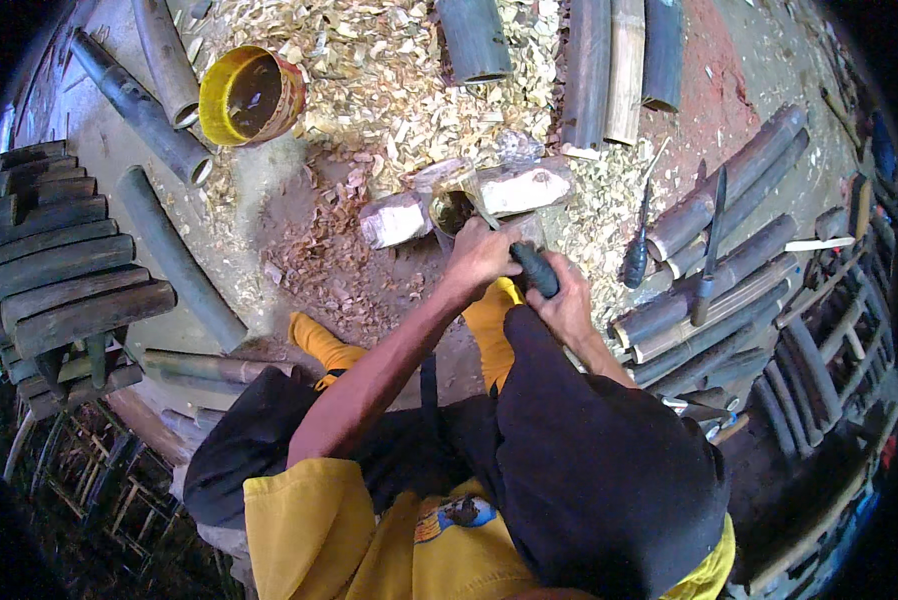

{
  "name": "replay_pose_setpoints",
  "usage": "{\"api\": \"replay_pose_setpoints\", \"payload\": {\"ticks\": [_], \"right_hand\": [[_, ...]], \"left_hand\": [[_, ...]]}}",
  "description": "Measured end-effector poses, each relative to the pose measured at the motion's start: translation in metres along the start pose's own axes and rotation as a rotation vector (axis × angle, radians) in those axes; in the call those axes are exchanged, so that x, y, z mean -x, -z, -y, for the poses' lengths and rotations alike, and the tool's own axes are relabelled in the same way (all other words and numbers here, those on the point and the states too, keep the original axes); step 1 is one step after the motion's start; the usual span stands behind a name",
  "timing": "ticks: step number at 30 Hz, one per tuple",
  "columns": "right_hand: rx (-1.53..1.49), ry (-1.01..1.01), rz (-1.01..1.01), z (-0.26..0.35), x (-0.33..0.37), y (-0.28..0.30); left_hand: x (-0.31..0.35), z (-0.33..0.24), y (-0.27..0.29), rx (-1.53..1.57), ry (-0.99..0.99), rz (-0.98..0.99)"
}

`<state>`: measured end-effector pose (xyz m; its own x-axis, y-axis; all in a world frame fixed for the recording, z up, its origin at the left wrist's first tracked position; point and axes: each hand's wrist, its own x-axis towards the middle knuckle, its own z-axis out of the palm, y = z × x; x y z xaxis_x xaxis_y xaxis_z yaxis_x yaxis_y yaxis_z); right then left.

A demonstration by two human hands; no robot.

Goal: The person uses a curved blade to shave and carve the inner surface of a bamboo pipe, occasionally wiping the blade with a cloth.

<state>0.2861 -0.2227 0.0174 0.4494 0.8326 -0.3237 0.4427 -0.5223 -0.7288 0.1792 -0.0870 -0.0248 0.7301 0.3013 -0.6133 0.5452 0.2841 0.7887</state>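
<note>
My right hand [567, 303] is closed around the thick black handle [535, 270] of a carving tool. Its narrow blade [485, 213] comes out past my left hand [479, 255], whose fingers are closed around the tool just ahead of the handle. The blade's tip meets the open end of a short, hollow, bamboo-like piece [452, 208], dark inside. That piece lies between two pale blocks, the left block [394, 218] and the right block [525, 188]. My fingers hide part of the blade, and its edge is too small to make out.
Wood shavings [399, 90] cover the ground ahead. A yellow bucket [252, 95] holds dark liquid. Bamboo lengths [589, 75] lie ahead, with stacks [74, 270] at left and more poles [714, 290] at right. A black-handled tool [637, 258] and a long knife [710, 250] lie at right.
</note>
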Motion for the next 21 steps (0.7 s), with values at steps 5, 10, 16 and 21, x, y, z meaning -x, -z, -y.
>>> {"api": "replay_pose_setpoints", "payload": {"ticks": [5,10,16,21], "right_hand": [[0.322,0.103,0.228,-0.012,-0.057,0.050],[0.687,0.490,0.396,0.030,-0.128,0.095],[1.044,0.993,0.469,0.127,-0.200,0.075],[0.803,0.850,0.200,0.085,-0.168,0.080]], "left_hand": [[-0.004,-0.033,-0.017,0.742,0.036,-0.259],[0.002,-0.054,-0.017,1.211,-0.142,-0.333],[-0.010,-0.034,-0.009,1.670,-0.425,-0.423],[0.002,-0.046,0.007,1.614,-0.099,-0.297]]}}
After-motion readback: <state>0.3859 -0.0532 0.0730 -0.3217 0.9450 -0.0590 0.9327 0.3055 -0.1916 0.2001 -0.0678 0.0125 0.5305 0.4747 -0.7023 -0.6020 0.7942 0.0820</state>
